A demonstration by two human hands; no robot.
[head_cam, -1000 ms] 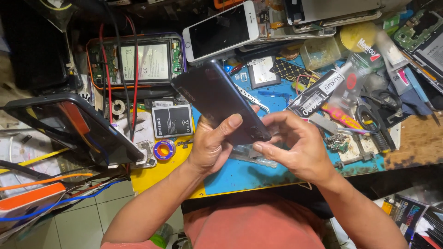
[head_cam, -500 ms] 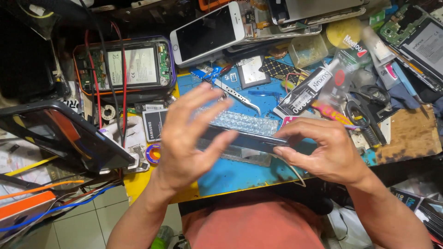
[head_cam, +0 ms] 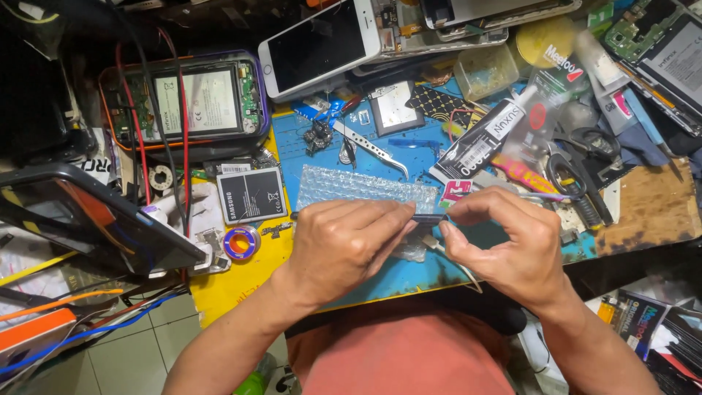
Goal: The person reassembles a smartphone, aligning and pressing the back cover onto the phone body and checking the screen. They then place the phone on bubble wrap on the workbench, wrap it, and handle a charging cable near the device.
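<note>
Blue mat (head_cam: 314, 139), white phone (head_cam: 322, 47), clear bubble wrap (head_cam: 358, 189)

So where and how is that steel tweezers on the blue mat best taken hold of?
Grip the tweezers around the wide upper-left half, coming from above. They lie flat and diagonal on the blue mat, pointed tip toward the lower right; small parts crowd the upper end, so pinch just below it.

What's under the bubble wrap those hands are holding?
Under the bubble wrap a dark phone edge peeks out between both hands. The left hand covers the rest, with the blue mat beneath.
</note>
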